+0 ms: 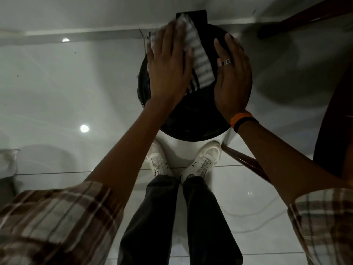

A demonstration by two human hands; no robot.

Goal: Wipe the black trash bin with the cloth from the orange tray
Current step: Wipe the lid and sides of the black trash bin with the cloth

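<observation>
The round black trash bin [193, 119] stands on the floor right in front of my feet, seen from above with its lid down. A white ribbed cloth with dark stripes [200, 60] lies across the lid. My left hand [168, 69] presses flat on the cloth's left part, fingers spread toward the far rim. My right hand [232, 77] rests flat on the right side of the lid, fingers together, touching the cloth's edge; it wears a ring and an orange and black wristband. The orange tray is out of view.
Glossy white tiled floor [76, 92] surrounds the bin. Dark wooden furniture legs [246, 161] and a dark curved edge [332, 131] stand close on the right. A white wall base [86, 33] runs behind the bin. My white shoes [204, 161] sit just below it.
</observation>
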